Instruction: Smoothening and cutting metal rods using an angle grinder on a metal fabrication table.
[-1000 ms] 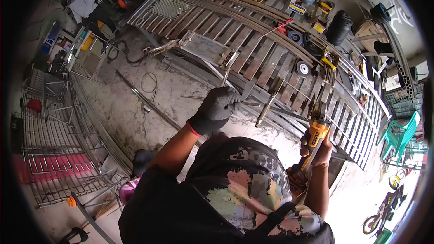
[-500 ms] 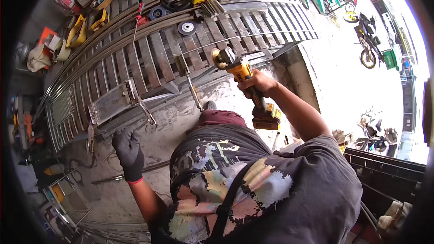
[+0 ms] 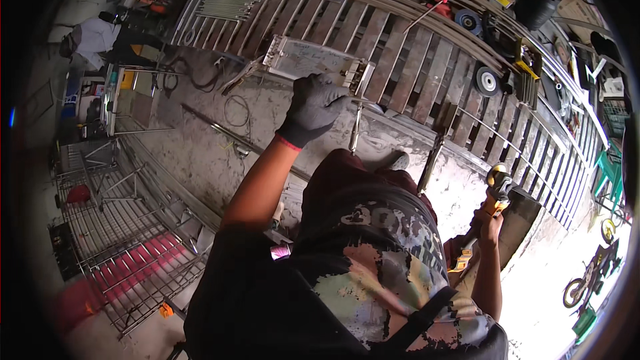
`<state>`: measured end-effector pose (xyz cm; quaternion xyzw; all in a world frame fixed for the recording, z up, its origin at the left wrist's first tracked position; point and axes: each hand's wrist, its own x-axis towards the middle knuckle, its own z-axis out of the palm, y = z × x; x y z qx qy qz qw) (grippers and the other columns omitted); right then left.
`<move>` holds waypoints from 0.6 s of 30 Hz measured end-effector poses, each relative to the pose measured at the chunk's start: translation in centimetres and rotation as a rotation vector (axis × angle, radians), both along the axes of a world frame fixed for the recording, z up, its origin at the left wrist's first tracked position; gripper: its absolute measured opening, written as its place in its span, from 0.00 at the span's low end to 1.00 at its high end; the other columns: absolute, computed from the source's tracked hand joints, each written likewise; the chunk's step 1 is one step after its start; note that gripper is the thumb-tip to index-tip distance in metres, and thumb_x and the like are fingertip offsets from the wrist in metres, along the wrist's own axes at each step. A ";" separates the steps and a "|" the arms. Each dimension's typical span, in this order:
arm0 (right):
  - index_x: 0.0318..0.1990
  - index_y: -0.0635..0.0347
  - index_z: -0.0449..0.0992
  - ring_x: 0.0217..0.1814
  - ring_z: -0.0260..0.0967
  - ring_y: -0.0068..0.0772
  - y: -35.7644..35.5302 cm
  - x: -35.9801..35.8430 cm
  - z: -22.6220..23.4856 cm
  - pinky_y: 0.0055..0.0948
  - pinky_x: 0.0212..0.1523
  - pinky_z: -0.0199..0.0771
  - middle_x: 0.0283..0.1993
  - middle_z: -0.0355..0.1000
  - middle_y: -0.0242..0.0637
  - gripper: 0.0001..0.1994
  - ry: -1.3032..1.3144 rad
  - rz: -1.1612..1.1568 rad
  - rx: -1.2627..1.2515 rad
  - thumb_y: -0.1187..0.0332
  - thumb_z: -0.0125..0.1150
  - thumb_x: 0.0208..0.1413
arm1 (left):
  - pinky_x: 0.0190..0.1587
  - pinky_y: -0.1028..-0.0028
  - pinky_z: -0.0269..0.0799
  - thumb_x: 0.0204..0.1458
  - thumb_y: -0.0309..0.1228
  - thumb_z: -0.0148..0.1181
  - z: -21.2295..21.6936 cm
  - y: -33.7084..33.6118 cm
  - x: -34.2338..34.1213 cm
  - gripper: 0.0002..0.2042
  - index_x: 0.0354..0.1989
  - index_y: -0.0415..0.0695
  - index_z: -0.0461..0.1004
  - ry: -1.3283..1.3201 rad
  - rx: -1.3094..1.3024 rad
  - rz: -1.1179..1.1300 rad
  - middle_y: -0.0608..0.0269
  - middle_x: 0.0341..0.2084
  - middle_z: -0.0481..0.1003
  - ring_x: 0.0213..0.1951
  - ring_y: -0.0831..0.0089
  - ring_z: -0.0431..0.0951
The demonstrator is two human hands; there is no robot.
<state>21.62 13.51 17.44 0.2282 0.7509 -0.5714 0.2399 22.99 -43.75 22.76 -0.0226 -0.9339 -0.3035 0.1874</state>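
Observation:
My left hand (image 3: 313, 108), in a black glove, reaches forward and curls its fingers around a thin metal rod (image 3: 357, 127) at the lower edge of a small grey metal panel (image 3: 313, 60). The panel lies on the concrete floor beside a large slatted metal gate (image 3: 413, 47) that lies flat. Low at my right side, my bare right hand (image 3: 490, 221) grips a yellow and black power tool (image 3: 497, 183), which points up toward the gate's edge. My dark patterned shirt fills the lower middle of the view.
Two small wheels (image 3: 487, 81) and a red-handled tool (image 3: 443, 1) rest on the gate. Wire shelf frames (image 3: 113, 227) lie at the left, and a cable (image 3: 237, 110) loops on the floor. A green chair (image 3: 603, 173) and a motorcycle (image 3: 590, 280) stand at the right.
The view has swung round. My left hand has gone from hanging low over the floor up to the rod by the small panel. My right hand with the power tool has dropped to my side.

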 end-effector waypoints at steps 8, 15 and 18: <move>0.40 0.59 0.74 0.23 0.71 0.27 -3.0 2.2 1.7 0.29 0.25 0.74 0.28 0.72 0.32 0.11 -0.027 -0.150 0.127 0.78 0.66 0.49 | 0.36 0.51 0.70 0.51 0.36 0.72 -8.4 -6.4 -8.9 0.08 0.29 0.46 0.82 0.052 -0.021 -0.107 0.52 0.26 0.78 0.33 0.48 0.78; 0.37 0.63 0.77 0.24 0.73 0.29 -8.5 8.8 4.4 0.31 0.27 0.73 0.26 0.73 0.32 0.10 -0.083 -0.222 0.391 0.74 0.68 0.45 | 0.37 0.53 0.73 0.52 0.33 0.69 -12.4 -9.3 -12.5 0.05 0.29 0.46 0.84 -0.012 -0.058 -0.165 0.55 0.24 0.78 0.32 0.51 0.79; 0.33 0.63 0.76 0.22 0.73 0.30 -12.5 10.9 6.2 0.31 0.26 0.73 0.24 0.73 0.33 0.08 -0.114 -0.282 0.396 0.73 0.68 0.46 | 0.38 0.52 0.72 0.52 0.33 0.69 -12.5 -8.9 -13.5 0.05 0.29 0.46 0.83 -0.010 -0.070 -0.195 0.55 0.25 0.77 0.33 0.51 0.78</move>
